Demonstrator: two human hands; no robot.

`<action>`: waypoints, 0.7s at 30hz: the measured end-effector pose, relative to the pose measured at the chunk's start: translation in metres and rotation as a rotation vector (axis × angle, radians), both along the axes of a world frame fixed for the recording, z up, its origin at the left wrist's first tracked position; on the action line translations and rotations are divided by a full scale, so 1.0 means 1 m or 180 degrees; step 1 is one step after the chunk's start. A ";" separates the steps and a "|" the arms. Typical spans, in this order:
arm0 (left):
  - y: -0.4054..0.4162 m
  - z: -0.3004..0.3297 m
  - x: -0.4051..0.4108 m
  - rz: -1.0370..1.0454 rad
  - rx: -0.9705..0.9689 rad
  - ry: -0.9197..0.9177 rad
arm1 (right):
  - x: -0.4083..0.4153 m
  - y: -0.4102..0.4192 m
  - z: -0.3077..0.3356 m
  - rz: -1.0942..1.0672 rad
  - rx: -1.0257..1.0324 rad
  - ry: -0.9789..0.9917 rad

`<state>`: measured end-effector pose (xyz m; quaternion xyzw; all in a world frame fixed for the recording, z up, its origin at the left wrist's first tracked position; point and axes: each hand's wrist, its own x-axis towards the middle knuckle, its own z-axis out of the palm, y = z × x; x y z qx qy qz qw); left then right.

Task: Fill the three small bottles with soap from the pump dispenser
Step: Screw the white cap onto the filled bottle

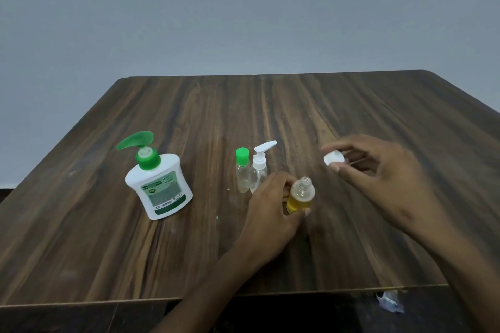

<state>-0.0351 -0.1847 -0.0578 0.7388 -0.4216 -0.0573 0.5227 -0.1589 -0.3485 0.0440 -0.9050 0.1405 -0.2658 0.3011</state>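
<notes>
Indoors, a dark wood-grain table (189,251) is standing against a grey wall (243,8), holding one white pump dispenser (159,184) and three small clear bottles: the left hand (270,213) is gripping the open, half-full one (300,194), the right hand (378,173) pinching its white cap (334,159).

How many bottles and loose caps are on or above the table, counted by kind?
Large pump dispenser: 1
Small bottles: 3 (green-capped bottle, white-pump bottle, open bottle with yellow liquid, held by the left hand)
Loose white cap, pinched by the right hand: 1
Total: 5
</notes>
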 end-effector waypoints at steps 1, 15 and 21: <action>-0.002 -0.002 0.001 0.0009 -0.0008 -0.0038 | -0.002 0.005 0.009 0.0125 -0.0070 0.0079; -0.011 -0.013 0.010 -0.0047 -0.0082 -0.0387 | 0.002 0.013 0.008 0.0216 -0.0030 0.0326; -0.010 -0.017 0.010 -0.0163 -0.0094 -0.0520 | -0.001 0.013 0.016 0.0207 -0.0451 0.0389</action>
